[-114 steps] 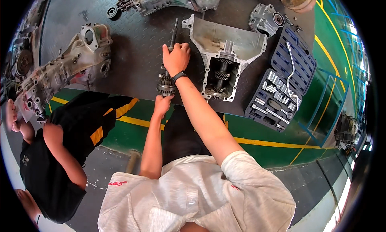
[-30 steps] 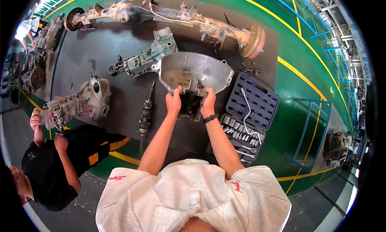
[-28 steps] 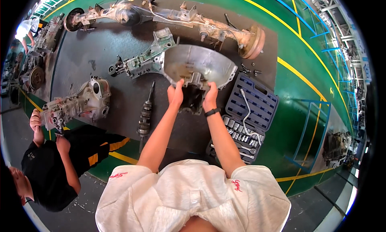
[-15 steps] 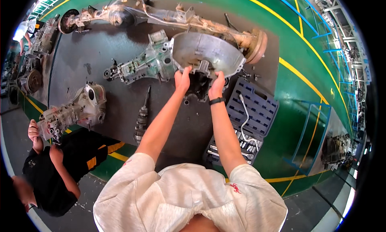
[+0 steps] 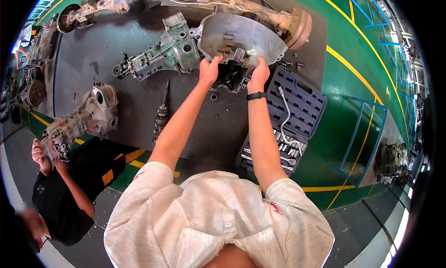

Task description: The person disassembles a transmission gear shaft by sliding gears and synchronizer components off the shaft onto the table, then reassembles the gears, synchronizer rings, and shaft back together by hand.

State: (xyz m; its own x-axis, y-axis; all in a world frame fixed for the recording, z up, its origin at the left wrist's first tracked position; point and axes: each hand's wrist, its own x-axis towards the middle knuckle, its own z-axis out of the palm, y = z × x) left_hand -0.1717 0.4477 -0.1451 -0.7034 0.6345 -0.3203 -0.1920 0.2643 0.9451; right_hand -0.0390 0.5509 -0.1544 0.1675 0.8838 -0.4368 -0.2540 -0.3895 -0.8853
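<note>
A large grey metal bell housing [image 5: 241,33] is held between my two hands over the far part of the dark table. My left hand [image 5: 210,70] grips its near left rim, with the thumb on the inside. On the near right rim my right hand [image 5: 259,75] is closed in the same way; a black band circles that wrist. Between the hands the housing has a dark opening with a short splined piece above it. To the left lies a greenish gearbox casing [image 5: 160,54], close to the housing's left edge. A small gear [image 5: 213,97] rests on the table just below.
A rusty axle [image 5: 223,3] with a brake drum [image 5: 298,29] stretches along the back. An open socket set case [image 5: 297,98] stands right of my right forearm. A gear shaft [image 5: 161,117] lies left. Another person's hands [image 5: 39,154] hold a second gearbox casing [image 5: 83,114].
The view has shifted, so most things sit higher in the picture. Both hands keep their hold, and the housing has moved slightly away from me, leaving the small gear in plainer sight.
</note>
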